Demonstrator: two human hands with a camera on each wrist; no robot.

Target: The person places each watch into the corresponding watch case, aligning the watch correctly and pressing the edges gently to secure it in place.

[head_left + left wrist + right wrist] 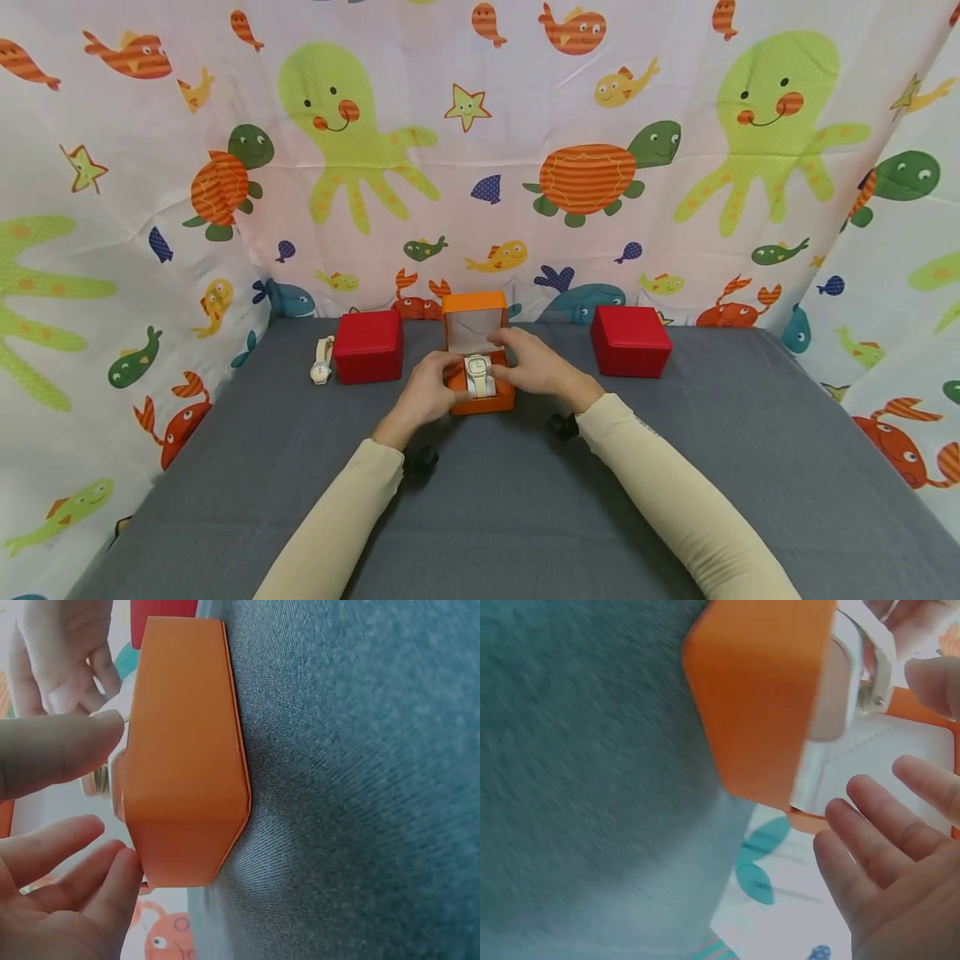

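An orange watch box (483, 406) stands with its lid (475, 302) raised, showing a pale lining. Inside it, a cream-strapped wristwatch (477, 367) is wrapped round a white cushion (835, 697). My left hand (427, 387) is at the box's left side; its fingertips (124, 862) meet the box edge and its thumb (67, 750) reaches over the front rim. On the other side, my right hand (536, 362) has its fingers spread beside the box and lid, with the thumb (934, 684) close to the watch. Neither hand curls round anything.
A second watch (321, 360) with a pale strap lies left of a closed red box (368, 347). Another closed red box (631, 342) stands at the right. Grey cloth (525, 517) covers the table, and a sea-animal curtain (480, 167) hangs behind.
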